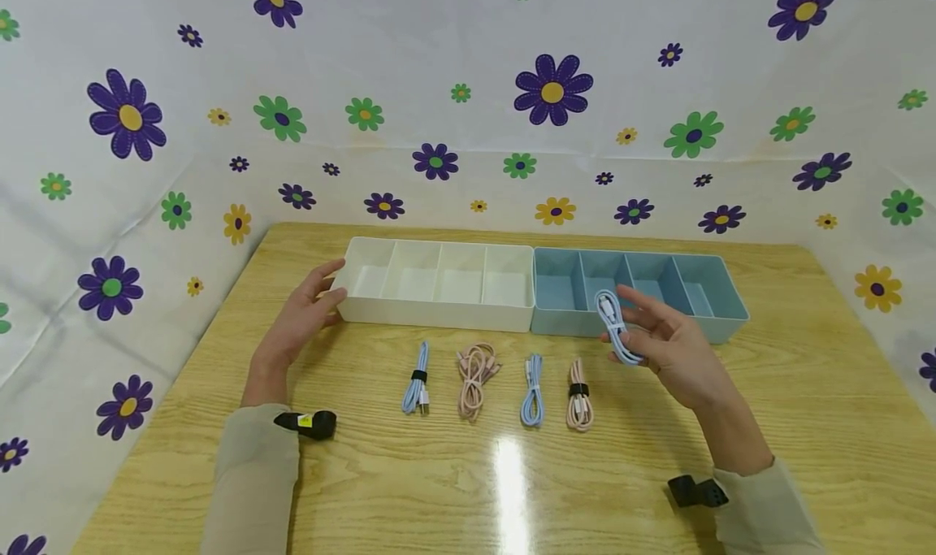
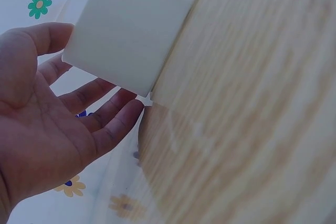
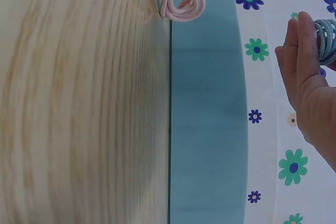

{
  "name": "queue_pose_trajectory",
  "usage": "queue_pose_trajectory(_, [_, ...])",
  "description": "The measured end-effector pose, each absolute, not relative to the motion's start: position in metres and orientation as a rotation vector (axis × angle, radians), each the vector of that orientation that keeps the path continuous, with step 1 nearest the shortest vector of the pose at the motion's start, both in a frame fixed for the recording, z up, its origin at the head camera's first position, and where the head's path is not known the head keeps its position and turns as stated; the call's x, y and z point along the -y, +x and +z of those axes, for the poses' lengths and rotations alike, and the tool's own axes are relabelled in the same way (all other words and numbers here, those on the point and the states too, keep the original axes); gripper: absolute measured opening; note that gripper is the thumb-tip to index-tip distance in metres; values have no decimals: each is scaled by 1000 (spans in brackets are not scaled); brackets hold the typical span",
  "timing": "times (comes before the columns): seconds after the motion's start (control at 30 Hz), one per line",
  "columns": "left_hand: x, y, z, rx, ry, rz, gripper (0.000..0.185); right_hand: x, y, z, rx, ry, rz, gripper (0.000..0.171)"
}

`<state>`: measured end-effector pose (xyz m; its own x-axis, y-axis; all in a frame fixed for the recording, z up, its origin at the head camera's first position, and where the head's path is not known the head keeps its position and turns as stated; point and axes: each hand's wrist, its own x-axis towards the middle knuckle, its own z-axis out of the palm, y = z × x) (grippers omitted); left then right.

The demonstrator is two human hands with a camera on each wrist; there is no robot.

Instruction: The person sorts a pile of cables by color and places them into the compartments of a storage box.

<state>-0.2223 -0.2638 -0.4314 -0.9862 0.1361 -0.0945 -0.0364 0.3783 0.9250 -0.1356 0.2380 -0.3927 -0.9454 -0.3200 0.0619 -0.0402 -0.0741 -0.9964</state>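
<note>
The right hand (image 1: 676, 348) holds a coiled light-blue charging cable (image 1: 613, 326) pinched in its fingers, lifted just in front of the near wall of the blue plastic four-compartment organiser tray (image 1: 720, 321), which sits at the far right of the wooden table (image 1: 804, 409). The left hand (image 1: 303, 315), fingers relaxed and spread, rests against the left end of the white plastic four-compartment tray (image 1: 439, 315), which touches the blue tray. Near the trays lie four bundled cables in a row: a blue one with a black strap (image 1: 417, 388), a loose pink one (image 1: 475, 376), a blue one (image 1: 533, 388) and a pink one with a black strap (image 1: 579, 395).
</note>
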Motion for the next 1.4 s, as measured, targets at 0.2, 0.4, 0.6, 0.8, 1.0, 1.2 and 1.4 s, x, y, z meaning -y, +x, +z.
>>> queue_pose_trajectory(0.2, [264, -223, -431, -2459, 99, 1677, 61, -235, -135, -394, -2093, -310, -2102, 50])
queue_pose_trajectory(0.4, [266, -223, -431, -2462, 103, 1661, 60, -234, -135, -397, -2145, -255, -2083, 39])
queue_pose_trajectory(0.6, [269, -222, -431, -2468, 116, 1655, 61, -226, -136, -399, -2086, -280, -2160, 39])
queue_pose_trajectory(0.8, [269, -221, -432, -2448, 110, 1660, 60, -215, -138, -403, -1916, -348, -2284, 40])
queue_pose_trajectory(1.0, [268, -223, -432, -2450, 138, 1672, 61, -208, -144, -406, -1818, -333, -2342, 42])
queue_pose_trajectory(1.2, [269, -223, -433, -2457, 157, 1675, 61, -202, -148, -408, -1809, -286, -2329, 46])
queue_pose_trajectory(1.4, [269, -222, -432, -2460, 157, 1674, 61, -195, -153, -407, -1771, -258, -2332, 48])
